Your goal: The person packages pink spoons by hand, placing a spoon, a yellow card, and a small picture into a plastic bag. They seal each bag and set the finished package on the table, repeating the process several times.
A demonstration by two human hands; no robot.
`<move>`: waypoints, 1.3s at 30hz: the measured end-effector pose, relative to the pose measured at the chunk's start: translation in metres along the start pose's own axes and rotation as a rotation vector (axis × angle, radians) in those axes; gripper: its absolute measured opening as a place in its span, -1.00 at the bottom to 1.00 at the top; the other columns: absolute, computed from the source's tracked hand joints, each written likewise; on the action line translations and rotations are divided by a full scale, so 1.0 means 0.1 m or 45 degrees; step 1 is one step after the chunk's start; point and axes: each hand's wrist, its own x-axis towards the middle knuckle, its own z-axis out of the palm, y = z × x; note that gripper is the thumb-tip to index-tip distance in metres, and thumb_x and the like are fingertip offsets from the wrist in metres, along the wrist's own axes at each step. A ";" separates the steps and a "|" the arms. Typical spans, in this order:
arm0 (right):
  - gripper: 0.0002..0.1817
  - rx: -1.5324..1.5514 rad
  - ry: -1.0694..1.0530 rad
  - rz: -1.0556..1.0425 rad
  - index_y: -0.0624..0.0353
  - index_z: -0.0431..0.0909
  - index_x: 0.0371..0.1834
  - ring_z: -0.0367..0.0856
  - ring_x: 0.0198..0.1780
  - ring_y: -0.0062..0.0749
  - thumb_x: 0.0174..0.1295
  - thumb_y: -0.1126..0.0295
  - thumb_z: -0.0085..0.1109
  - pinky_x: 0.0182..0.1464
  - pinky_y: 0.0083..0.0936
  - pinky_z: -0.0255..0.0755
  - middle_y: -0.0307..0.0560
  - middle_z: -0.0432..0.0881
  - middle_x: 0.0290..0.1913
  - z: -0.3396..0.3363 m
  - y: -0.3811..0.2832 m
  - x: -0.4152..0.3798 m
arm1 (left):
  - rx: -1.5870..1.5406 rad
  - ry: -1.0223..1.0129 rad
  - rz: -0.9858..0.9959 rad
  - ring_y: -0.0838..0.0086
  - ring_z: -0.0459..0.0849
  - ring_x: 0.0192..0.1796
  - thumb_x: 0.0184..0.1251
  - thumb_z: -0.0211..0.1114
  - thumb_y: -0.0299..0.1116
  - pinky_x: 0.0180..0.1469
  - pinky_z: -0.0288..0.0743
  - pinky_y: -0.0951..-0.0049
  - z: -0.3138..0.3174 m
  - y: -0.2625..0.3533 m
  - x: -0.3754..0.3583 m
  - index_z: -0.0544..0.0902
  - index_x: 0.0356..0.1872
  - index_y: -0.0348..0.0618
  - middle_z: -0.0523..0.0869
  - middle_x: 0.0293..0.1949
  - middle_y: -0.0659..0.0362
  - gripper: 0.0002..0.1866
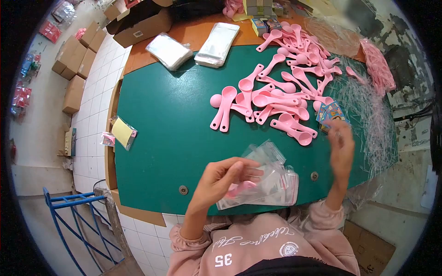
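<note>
My left hand [221,177] grips a clear plastic bag [264,156] with a pink spoon [241,187] partly inside it, held over a small stack of clear bags [281,186] at the near edge of the green table [170,124]. My right hand [341,145] is raised to the right, fingers reaching toward small colourful cards [331,112]; whether it holds one is unclear. A large pile of pink spoons [281,96] lies beyond both hands.
Two stacks of clear bags [216,43] lie at the far side, beside cardboard boxes [142,25]. Thin clear strips [368,106] and pink packets [377,64] cover the right. A yellow pad [122,131] hangs at the left edge. A blue rack [73,214] stands on the floor.
</note>
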 end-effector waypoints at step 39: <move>-0.72 -0.164 -0.823 -0.482 0.12 0.53 -0.15 0.57 -0.40 -0.18 0.01 0.52 0.19 -0.37 -0.44 0.45 -0.07 0.52 -0.37 0.04 -1.02 -0.22 | 0.688 -0.089 -0.002 0.60 0.62 -0.44 0.35 0.06 -0.32 -0.36 0.48 0.54 0.16 0.10 0.02 0.61 -0.12 -0.26 0.68 -0.47 0.11 -0.74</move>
